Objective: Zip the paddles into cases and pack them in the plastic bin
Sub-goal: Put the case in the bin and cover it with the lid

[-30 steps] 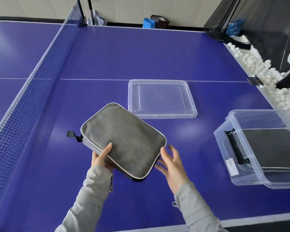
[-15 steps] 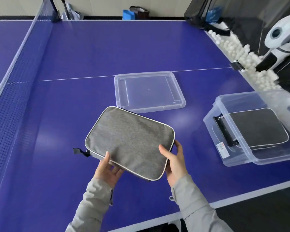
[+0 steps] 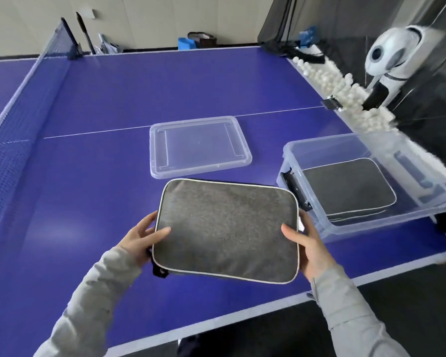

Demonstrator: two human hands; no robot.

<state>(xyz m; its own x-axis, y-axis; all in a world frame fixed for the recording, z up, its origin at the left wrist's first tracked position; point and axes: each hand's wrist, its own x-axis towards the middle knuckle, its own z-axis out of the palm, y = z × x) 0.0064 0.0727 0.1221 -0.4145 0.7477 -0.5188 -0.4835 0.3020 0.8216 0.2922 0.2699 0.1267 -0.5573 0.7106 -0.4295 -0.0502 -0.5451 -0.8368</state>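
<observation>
I hold a grey paddle case (image 3: 227,228) with white piping above the blue table, flat and level. My left hand (image 3: 142,238) grips its left edge, thumb on top. My right hand (image 3: 307,248) grips its right edge, thumb on top. The case looks closed; a black pull tab hangs at its near left corner. The clear plastic bin (image 3: 319,155) stands to the right at the table's edge, touching distance from the case. Another grey case (image 3: 345,186) lies flat inside the bin. No bare paddle is in view.
The bin's clear lid (image 3: 198,145) lies upside down on the table behind the case. The net (image 3: 23,112) runs along the left. Several white balls (image 3: 345,86) fill a trough on the right, beside a white ball machine (image 3: 394,52).
The case has moved right toward the bin and turned level. My right hand went from open beside it to gripping its right edge; my left hand shifted to the left edge.
</observation>
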